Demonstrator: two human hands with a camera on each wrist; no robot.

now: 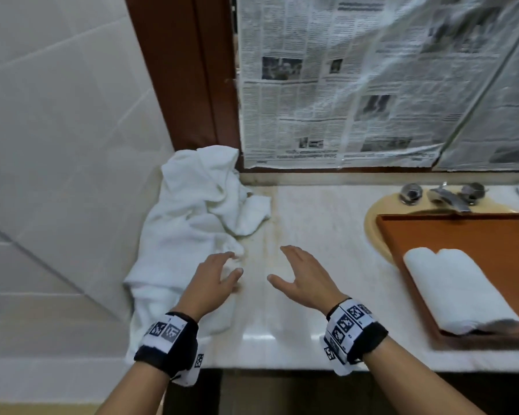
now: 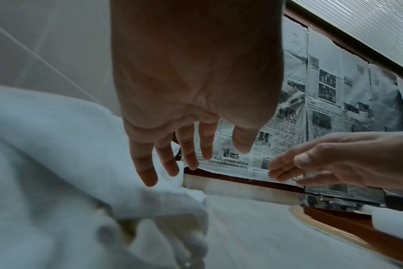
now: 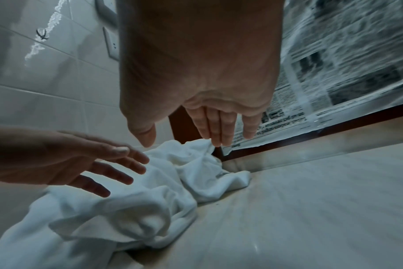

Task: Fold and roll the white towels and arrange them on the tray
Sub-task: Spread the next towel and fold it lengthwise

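1. Left hand (image 1: 215, 280) hovers with fingers spread and empty over the crumpled towels (image 1: 192, 223) at the worktop's (image 1: 306, 295) left end.
2. Right hand (image 1: 303, 277) is flat, spread, holding nothing.
3. One rolled towel (image 1: 459, 292) lies on the tray (image 1: 450, 232).
4. Newspaper (image 1: 357, 85) print is too blurred to read.
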